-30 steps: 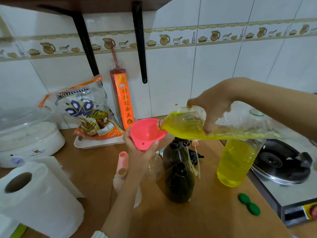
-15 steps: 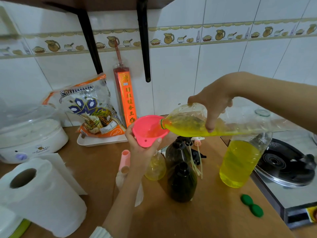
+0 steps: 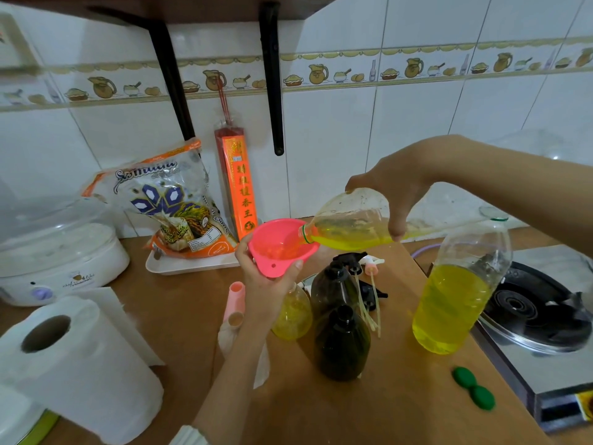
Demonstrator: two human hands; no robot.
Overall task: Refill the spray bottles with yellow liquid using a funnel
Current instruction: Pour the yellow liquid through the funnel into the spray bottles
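Paper towel roll front left; rice bag on tray; stove right.

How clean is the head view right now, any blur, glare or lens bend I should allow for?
Head view: wide-angle bend curves the wall tiles; paper roll soft and overexposed at the near edge; glare on the stove plate; funnel and tilted bottle sharp.

The tall orange-red packet leaning against the wall tiles carries a vertical column of yellow Chinese characters, among them 香 and 王. The rice bag beside it bears a white script brand name across its top, too blurred to read surely.
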